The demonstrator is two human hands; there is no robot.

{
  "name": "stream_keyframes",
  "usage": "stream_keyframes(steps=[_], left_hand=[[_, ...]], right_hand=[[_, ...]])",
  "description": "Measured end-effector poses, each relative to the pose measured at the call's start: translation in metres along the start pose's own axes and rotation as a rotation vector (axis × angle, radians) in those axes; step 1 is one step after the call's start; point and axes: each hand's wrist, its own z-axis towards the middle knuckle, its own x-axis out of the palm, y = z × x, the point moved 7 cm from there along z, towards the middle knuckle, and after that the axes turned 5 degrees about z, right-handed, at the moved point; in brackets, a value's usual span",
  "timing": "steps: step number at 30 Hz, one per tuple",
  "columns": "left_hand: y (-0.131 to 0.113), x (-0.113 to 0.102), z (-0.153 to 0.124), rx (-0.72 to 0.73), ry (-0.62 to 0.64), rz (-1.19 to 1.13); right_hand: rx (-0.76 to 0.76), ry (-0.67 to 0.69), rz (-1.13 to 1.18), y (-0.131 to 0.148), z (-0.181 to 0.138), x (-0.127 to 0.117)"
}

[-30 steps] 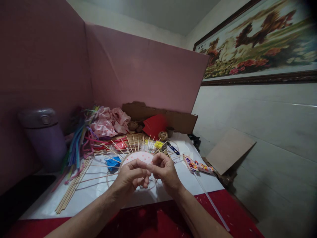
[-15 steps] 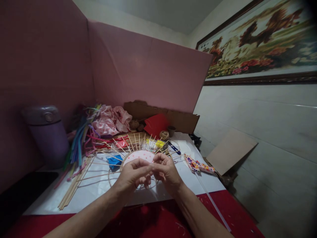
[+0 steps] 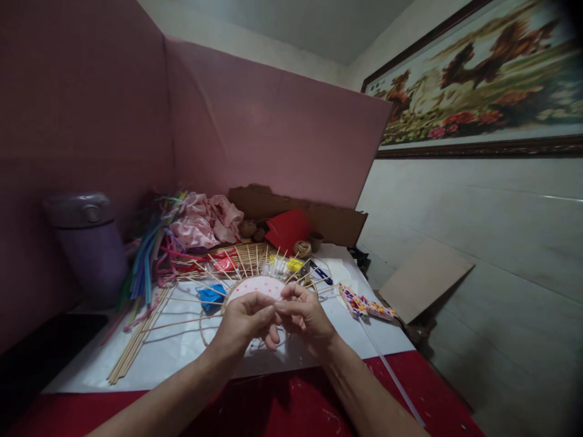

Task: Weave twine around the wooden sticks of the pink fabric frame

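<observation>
My left hand (image 3: 248,321) and my right hand (image 3: 306,312) meet at the fingertips, both closed in a pinch. Whatever lies between those fingers is too small to make out. Just behind them is a round pink piece with red dots (image 3: 255,286), its rim bound in a tan cord. Thin wooden sticks (image 3: 182,328) fan outward from that rim, to the left, back and right. The near part of the round piece is hidden by my hands. A loop of thin cord (image 3: 203,331) rests on the white sheet (image 3: 182,364) beside my left wrist.
A blue packet (image 3: 211,295) and loose sticks (image 3: 136,343) lie left, near pipe cleaners (image 3: 146,261) and a purple bottle (image 3: 93,255). Behind are crumpled pink fabric (image 3: 200,221), red sheet (image 3: 289,230) and twine roll (image 3: 302,249). Right: flowered fabric (image 3: 364,303), dark-blue cutter (image 3: 321,273).
My left thumb and fingers have shifted slightly against my right fingertips, with the hands still together. The things on the table look the same.
</observation>
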Motion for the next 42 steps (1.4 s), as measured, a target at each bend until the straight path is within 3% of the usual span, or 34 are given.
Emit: stream_keyframes(steps=[9,17,20,25,38,42], left_hand=[[-0.005,-0.003,-0.004,0.063,-0.004,0.196],[-0.009,0.005,-0.004,0.121,0.053,0.136],[-0.008,0.004,-0.004,0.135,0.031,0.188],[-0.009,-0.001,-0.006,0.179,-0.029,0.269],[-0.01,0.001,-0.007,0.184,0.002,0.284],[-0.014,-0.002,-0.006,0.157,-0.059,0.247]], right_hand=[[0.096,0.051,0.068,-0.01,-0.001,0.002],[0.103,0.156,0.165,-0.007,-0.003,0.007],[0.144,0.14,0.222,-0.009,-0.002,0.004],[0.235,0.228,0.247,-0.018,-0.002,0.007],[0.253,0.238,0.218,-0.013,-0.006,0.012],[0.112,0.164,0.118,-0.003,-0.006,0.01]])
